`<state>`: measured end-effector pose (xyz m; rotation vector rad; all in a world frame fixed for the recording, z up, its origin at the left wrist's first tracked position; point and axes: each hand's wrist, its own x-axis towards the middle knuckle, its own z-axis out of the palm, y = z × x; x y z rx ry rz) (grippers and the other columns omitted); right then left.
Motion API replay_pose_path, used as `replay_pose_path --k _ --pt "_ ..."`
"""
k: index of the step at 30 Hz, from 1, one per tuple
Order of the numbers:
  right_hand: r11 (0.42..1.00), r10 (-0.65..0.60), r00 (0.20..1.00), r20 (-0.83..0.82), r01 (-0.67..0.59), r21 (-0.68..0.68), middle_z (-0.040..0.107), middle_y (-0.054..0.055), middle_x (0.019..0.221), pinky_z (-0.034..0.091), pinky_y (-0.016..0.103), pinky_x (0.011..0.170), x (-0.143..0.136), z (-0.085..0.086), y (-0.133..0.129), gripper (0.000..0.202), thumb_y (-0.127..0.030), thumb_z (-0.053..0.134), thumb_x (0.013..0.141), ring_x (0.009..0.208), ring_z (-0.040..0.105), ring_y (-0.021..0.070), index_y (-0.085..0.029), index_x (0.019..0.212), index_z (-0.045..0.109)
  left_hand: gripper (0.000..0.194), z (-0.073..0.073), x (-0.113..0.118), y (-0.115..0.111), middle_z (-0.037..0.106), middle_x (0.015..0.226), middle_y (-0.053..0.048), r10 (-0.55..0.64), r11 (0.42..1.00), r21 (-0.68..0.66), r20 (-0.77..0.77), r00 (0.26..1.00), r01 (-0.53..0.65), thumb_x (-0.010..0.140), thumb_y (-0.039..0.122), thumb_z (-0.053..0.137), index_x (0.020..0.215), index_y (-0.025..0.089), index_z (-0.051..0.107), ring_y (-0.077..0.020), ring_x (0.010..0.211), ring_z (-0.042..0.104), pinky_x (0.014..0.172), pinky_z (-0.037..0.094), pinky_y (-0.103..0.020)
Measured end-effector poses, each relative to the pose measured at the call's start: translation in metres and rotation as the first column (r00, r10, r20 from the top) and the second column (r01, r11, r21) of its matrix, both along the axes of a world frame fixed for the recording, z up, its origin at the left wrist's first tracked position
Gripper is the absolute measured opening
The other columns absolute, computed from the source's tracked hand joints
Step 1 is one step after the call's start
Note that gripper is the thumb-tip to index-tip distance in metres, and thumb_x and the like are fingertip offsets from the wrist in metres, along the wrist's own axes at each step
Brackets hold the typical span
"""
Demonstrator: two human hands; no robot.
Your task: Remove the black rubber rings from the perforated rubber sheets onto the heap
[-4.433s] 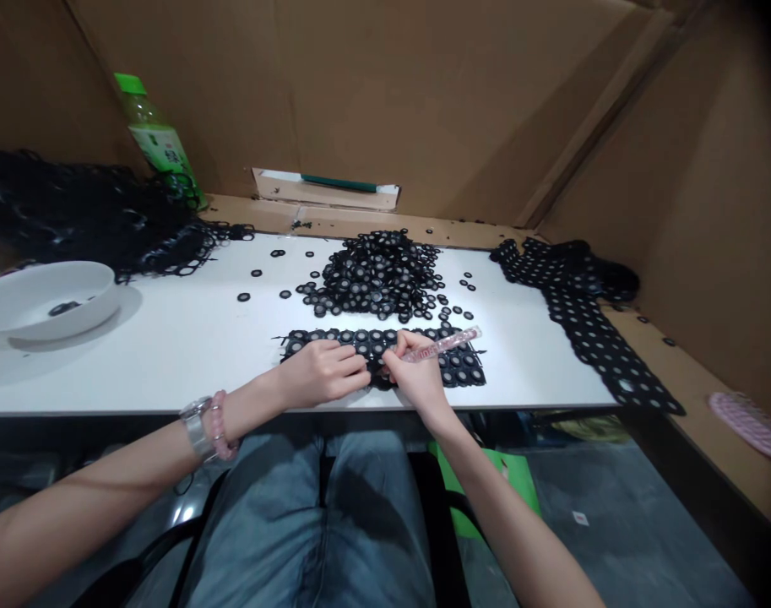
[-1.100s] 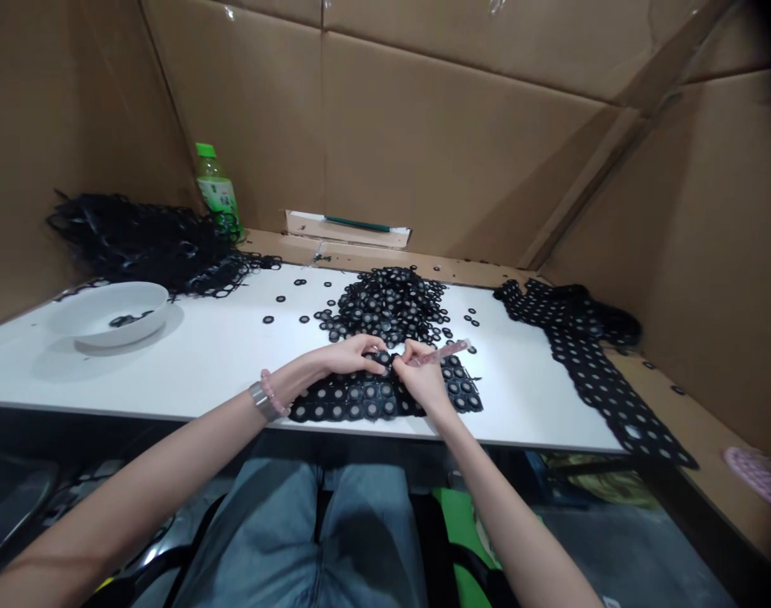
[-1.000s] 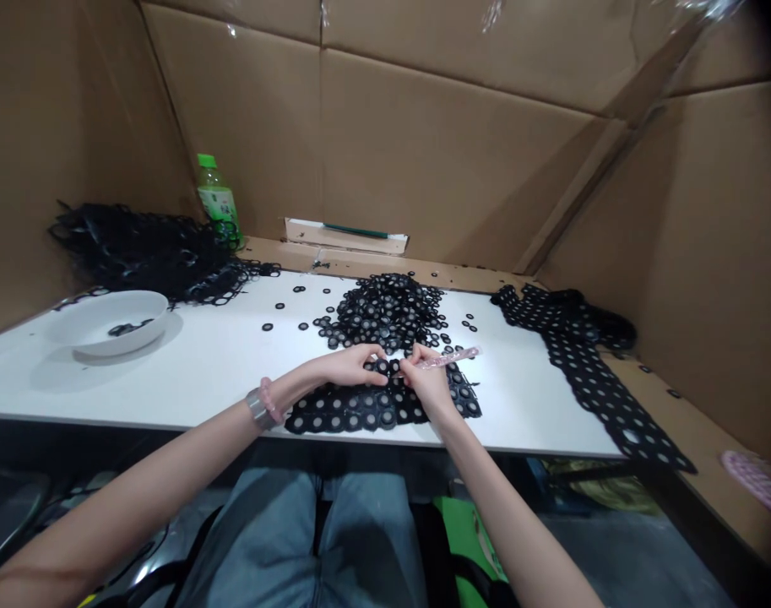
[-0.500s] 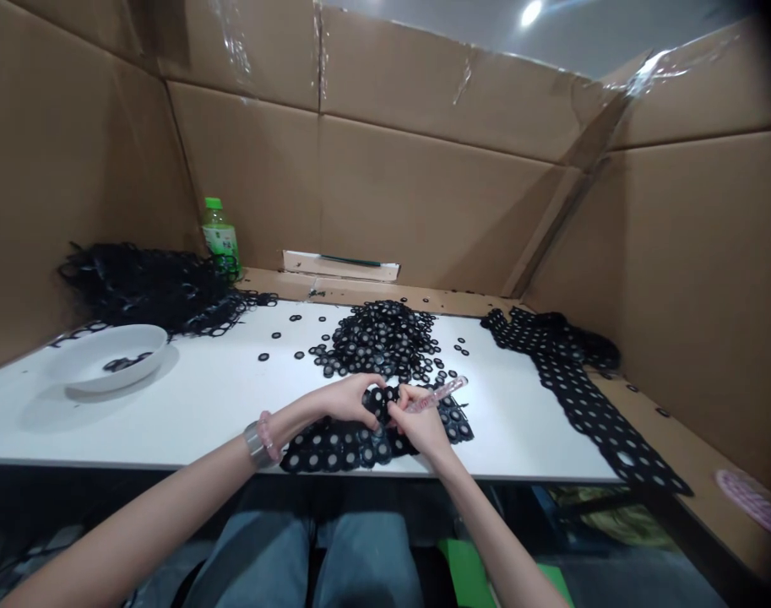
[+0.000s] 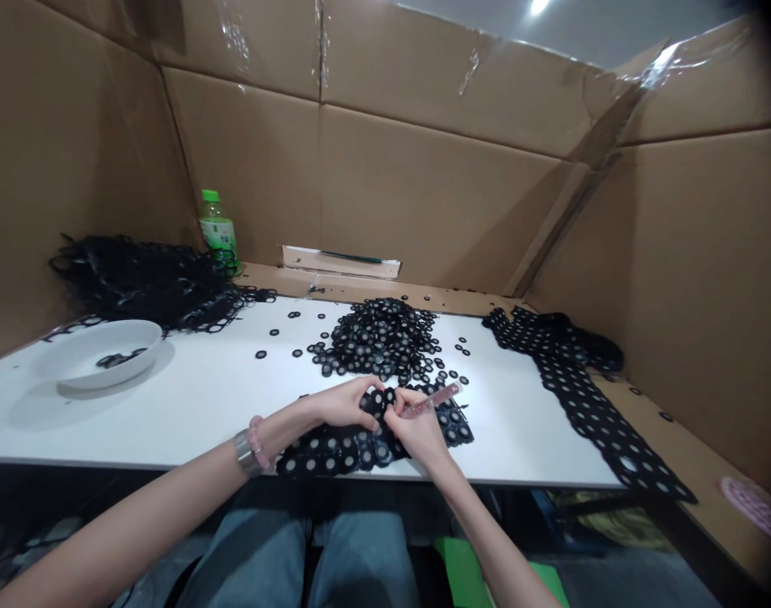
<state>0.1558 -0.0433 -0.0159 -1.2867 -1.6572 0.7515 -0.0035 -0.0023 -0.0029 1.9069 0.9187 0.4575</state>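
A black rubber-like sheet dotted with round pale spots [image 5: 325, 452] lies at the table's front edge. My left hand [image 5: 347, 402] curls thumb and fingers round a raised part of it. In my right hand [image 5: 423, 432] is a pen-like tool with a clear pinkish barrel [image 5: 436, 400], its back end tilted up to the right. Its tip meets the sheet between my hands, hidden behind the fingers. Just beyond them rises a heap of small black rings with pale centres [image 5: 385, 338].
A white bowl [image 5: 100, 376] holding a few black pieces stands on the left. Behind it are tangled black scrap strips [image 5: 144, 279] and a green-capped bottle [image 5: 219, 232]. More dotted sheets [image 5: 581, 405] drape along the right. Cardboard walls [image 5: 423, 186] surround the white table [image 5: 220, 414].
Both hands stay on the sheet, with the tool shifted slightly. The view has moved a little; otherwise the things lie as before.
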Motion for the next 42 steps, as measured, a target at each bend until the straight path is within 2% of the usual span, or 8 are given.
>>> replay_pose_path --k 7,10,13,16,21,32,38,42 --pt "0.995 -0.009 0.972 -0.236 -0.016 -0.103 0.036 -0.008 0.038 0.025 0.021 0.040 0.003 -0.004 0.004 0.024 -0.016 0.051 0.059 0.037 0.037 0.0091 -0.022 0.048 0.031 0.044 0.011 -0.007 -0.002 0.057 0.105 -0.003 0.019 0.987 0.162 -0.143 0.990 0.005 0.067 0.028 0.065 0.106 0.019 0.048 -0.0202 0.098 0.051 0.085 0.039 -0.030" --pt "0.990 -0.069 0.930 -0.360 0.019 -0.141 0.035 -0.010 0.036 0.023 0.020 0.037 0.007 -0.003 0.005 0.025 -0.018 0.050 0.062 0.032 0.037 0.0081 -0.022 0.050 0.029 0.036 0.029 -0.008 -0.025 0.058 0.106 -0.007 0.207 0.857 0.510 -0.205 0.957 -0.076 0.074 0.035 0.060 0.105 0.019 0.049 -0.0232 0.096 0.052 0.080 0.039 -0.032" --pt "0.989 -0.126 0.890 -0.437 0.080 -0.123 0.033 -0.011 0.035 0.021 0.018 0.036 0.011 0.003 0.001 0.028 -0.019 0.052 0.064 0.032 0.036 0.0068 -0.022 0.051 0.027 0.034 0.036 -0.007 -0.054 0.058 0.103 -0.007 0.200 0.696 0.718 -0.227 0.953 0.025 0.075 0.042 0.059 0.100 0.020 0.051 -0.0239 0.094 0.051 0.079 0.037 -0.034" --pt "0.988 -0.129 0.871 -0.474 0.069 -0.141 0.035 -0.011 0.035 0.020 0.017 0.034 0.009 0.007 -0.005 0.029 -0.018 0.055 0.062 0.031 0.036 0.0061 -0.022 0.050 0.029 0.031 0.029 -0.005 -0.068 0.059 0.094 -0.004 0.091 0.676 0.710 -0.348 0.933 0.199 0.074 0.043 0.060 0.094 0.020 0.053 -0.0218 0.087 0.053 0.074 0.037 -0.032" --pt "0.971 -0.148 0.824 -0.547 0.018 -0.237 0.035 -0.011 0.034 0.017 0.016 0.032 0.005 -0.001 -0.006 0.030 -0.019 0.057 0.061 0.029 0.032 0.0043 -0.021 0.050 0.029 0.018 0.012 -0.001 -0.068 0.060 0.087 -0.003 0.121 0.696 0.684 -0.409 0.904 0.216 0.080 0.033 0.052 0.092 0.020 0.053 -0.0192 0.080 0.055 0.070 0.037 -0.030" --pt "0.953 -0.189 0.668 -0.719 -0.050 -0.297 0.033 -0.011 0.037 0.014 0.014 0.033 0.004 0.003 -0.006 0.035 -0.019 0.062 0.059 0.031 0.028 0.0016 -0.020 0.050 0.028 0.015 0.002 -0.011 -0.062 0.057 0.073 -0.002 0.188 0.329 0.824 -0.537 0.823 0.462 0.082 0.006 0.040 0.081 0.016 0.050 -0.0168 0.066 0.052 0.061 0.033 -0.030" --pt "0.941 -0.226 0.595 -0.771 -0.072 -0.331 0.032 -0.012 0.036 0.014 0.013 0.032 0.006 0.006 -0.005 0.038 -0.019 0.065 0.057 0.030 0.026 0.0000 -0.019 0.049 0.028 0.045 0.009 -0.008 -0.051 0.058 0.084 -0.005 0.042 0.453 0.743 -0.569 0.821 0.492 0.081 0.057 0.044 0.099 0.017 0.051 -0.0201 0.074 0.055 0.059 0.036 -0.029" --pt "0.938 -0.225 0.544 -0.809 -0.105 -0.331 0.032 -0.012 0.034 0.014 0.013 0.032 0.012 0.006 -0.003 0.038 -0.017 0.065 0.057 0.029 0.023 -0.0003 -0.019 0.049 0.028 0.043 0.019 -0.010 -0.039 0.058 0.089 -0.004 -0.072 0.556 0.658 -0.570 0.819 0.507 0.079 0.055 0.048 0.099 0.018 0.050 -0.0185 0.075 0.056 0.059 0.038 -0.026"
